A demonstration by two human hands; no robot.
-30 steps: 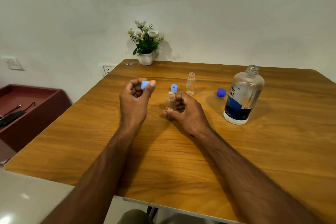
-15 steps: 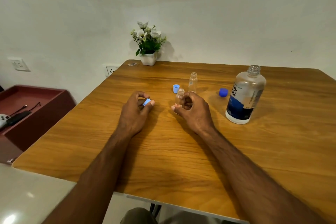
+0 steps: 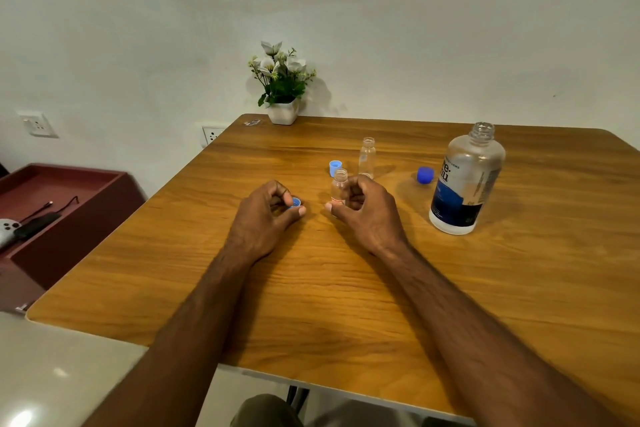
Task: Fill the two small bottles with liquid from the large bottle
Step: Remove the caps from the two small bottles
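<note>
My left hand (image 3: 263, 218) pinches a small round light-blue plastic cap (image 3: 295, 202) low over the grainy wooden table (image 3: 346, 288), while my right hand (image 3: 363, 208) curls around a clear, uncapped little bottle (image 3: 338, 185) standing upright. Just beyond stand the second small clear bottle (image 3: 367, 157) and another light-blue cap (image 3: 335, 167). Far right, the large open cylindrical bottle (image 3: 465, 180) with its dark blue label stands beside its darker blue cap (image 3: 425, 174).

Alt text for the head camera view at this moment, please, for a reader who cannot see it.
At a wooden table, the person's right hand grips a small clear uncapped bottle standing upright, while the left hand pinches its light blue cap low over the tabletop. Behind stand a second small clear bottle, another light blue cap, a dark blue cap and the large open bottle.
</note>
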